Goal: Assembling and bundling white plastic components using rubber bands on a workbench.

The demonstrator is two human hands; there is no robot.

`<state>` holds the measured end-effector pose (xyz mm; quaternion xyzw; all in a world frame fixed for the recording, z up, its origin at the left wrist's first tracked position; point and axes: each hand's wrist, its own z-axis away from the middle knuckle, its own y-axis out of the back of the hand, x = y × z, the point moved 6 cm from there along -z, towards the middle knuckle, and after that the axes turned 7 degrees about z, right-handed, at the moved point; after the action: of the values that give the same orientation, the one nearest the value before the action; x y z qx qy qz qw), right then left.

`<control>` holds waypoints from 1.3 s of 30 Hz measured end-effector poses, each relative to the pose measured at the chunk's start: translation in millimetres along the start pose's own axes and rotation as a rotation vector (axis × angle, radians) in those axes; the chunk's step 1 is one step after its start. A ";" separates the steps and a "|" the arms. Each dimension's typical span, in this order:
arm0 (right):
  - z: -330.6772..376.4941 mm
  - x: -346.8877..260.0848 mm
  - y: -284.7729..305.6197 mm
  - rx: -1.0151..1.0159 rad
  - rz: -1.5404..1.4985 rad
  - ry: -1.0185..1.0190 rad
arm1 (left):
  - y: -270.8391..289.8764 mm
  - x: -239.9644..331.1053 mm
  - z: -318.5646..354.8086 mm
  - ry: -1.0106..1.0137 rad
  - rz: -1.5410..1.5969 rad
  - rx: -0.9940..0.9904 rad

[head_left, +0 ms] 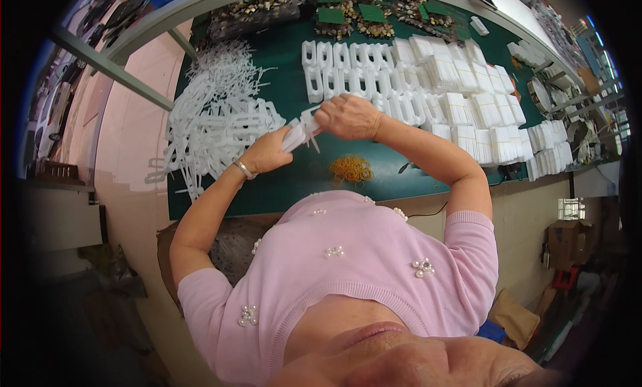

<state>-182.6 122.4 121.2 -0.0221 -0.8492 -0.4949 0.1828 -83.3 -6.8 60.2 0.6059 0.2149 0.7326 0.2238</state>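
Observation:
My left hand (269, 152) is closed round the lower end of a white plastic part (294, 137), with a silvery band on that wrist. At the part's upper end, my right hand (349, 117) is curled with its fingers pinching it. Thin white strips stick out from the part between the two hands. Beside my left hand lies a loose heap of white plastic frames (224, 130). Beyond my right hand stand rows of white slotted plastic parts (348, 69). A pile of yellow rubber bands (350, 168) lies below my hands, touched by neither.
Thin white plastic scraps (224, 66) are heaped at the far left of the green table (287, 190). Banded white stacks (461, 73) fill the right side. Bagged small parts with green boards (371, 13) lie at the back. A metal shelf bar (110, 69) crosses the left.

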 end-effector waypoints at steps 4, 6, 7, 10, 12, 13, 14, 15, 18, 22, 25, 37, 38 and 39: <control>7.7 4.6 -13.1 -0.035 -0.107 -0.339 | -15.4 -10.4 4.1 0.085 0.196 0.191; 13.6 -8.0 -25.6 -0.037 -0.119 -0.439 | -29.6 -15.0 6.6 0.131 0.190 0.257; 19.1 -10.9 -33.2 -0.038 -0.118 -0.547 | -34.8 -15.7 8.0 0.165 0.178 0.317; 27.2 -19.5 -48.3 -0.017 -0.166 -0.705 | -42.2 -14.9 3.4 0.151 0.049 0.455; 29.8 -24.3 -53.1 -0.010 -0.180 -0.784 | -46.7 -13.7 -0.8 0.155 0.042 0.504; 32.8 -23.4 -55.7 -0.003 -0.187 -0.887 | -46.3 -10.6 -4.1 0.150 0.038 0.545; 37.7 -22.4 -57.2 0.004 -0.193 -0.990 | -45.7 -8.4 -5.8 0.144 0.034 0.587; 38.1 -23.5 -57.6 0.004 -0.194 -0.990 | -47.4 -9.2 -7.7 0.145 0.033 0.587; 44.9 -20.8 -58.6 0.019 -0.226 -1.040 | -50.1 -14.1 -11.3 0.105 0.020 0.603; 44.5 -0.2 -60.8 -0.188 -0.261 -0.647 | -39.3 -19.3 -13.9 0.088 -0.214 0.222; 25.4 -6.5 -45.9 -0.399 -0.296 -0.333 | -36.0 -6.6 -10.0 0.017 -0.468 -0.053; 81.5 -39.7 -156.9 0.056 -1.962 -1.597 | -16.0 -4.3 -38.5 -0.180 -0.690 0.489; 89.2 -42.0 -164.5 0.055 -2.006 -1.656 | -17.9 -2.9 -39.8 -0.259 -0.697 0.498; 88.0 -45.0 -160.6 0.059 -2.052 -1.718 | -18.1 -4.0 -41.2 -0.339 -0.705 0.503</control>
<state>-201.1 121.7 -66.4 0.3232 -0.3369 -0.2184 -0.8569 -122.0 3.6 39.3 0.6426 0.5392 0.4275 0.3370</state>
